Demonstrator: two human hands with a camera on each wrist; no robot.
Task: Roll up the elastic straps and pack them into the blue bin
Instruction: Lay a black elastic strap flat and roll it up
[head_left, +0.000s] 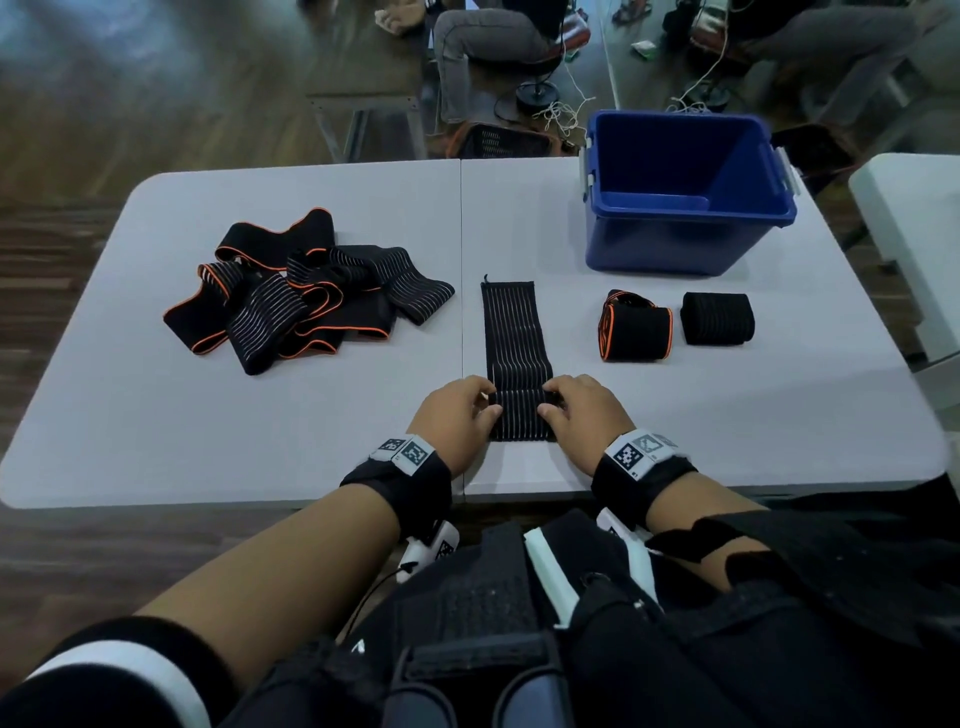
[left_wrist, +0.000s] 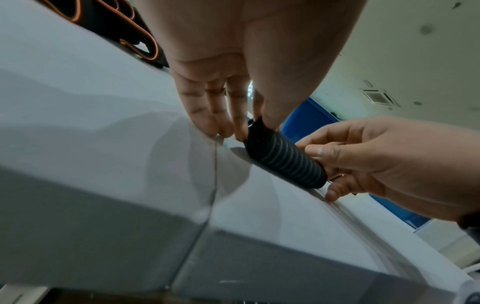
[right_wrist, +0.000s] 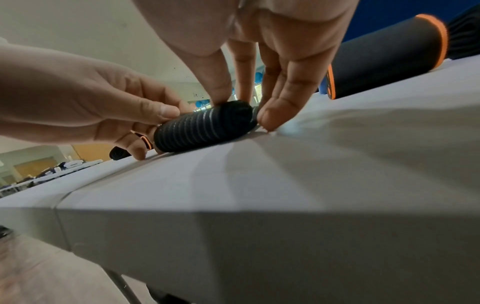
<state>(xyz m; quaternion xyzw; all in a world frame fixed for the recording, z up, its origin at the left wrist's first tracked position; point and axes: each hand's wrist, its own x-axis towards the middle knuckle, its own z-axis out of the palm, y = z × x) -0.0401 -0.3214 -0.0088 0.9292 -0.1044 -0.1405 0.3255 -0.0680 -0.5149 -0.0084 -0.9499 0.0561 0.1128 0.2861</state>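
The counter (head_left: 156, 415) was pale grey, with a seam running front to back down its middle. On its left half lay a loose heap of straps (head_left: 301, 291), black, some edged in orange. Just right of the seam a striped strap (head_left: 511, 327) lay flat, its near end wound into a small roll. Further right sat an orange-edged roll (head_left: 635, 326) and, just beside it, a plain black roll (head_left: 718, 318). Behind them, at the far right, stood the blue bin (head_left: 685, 244)
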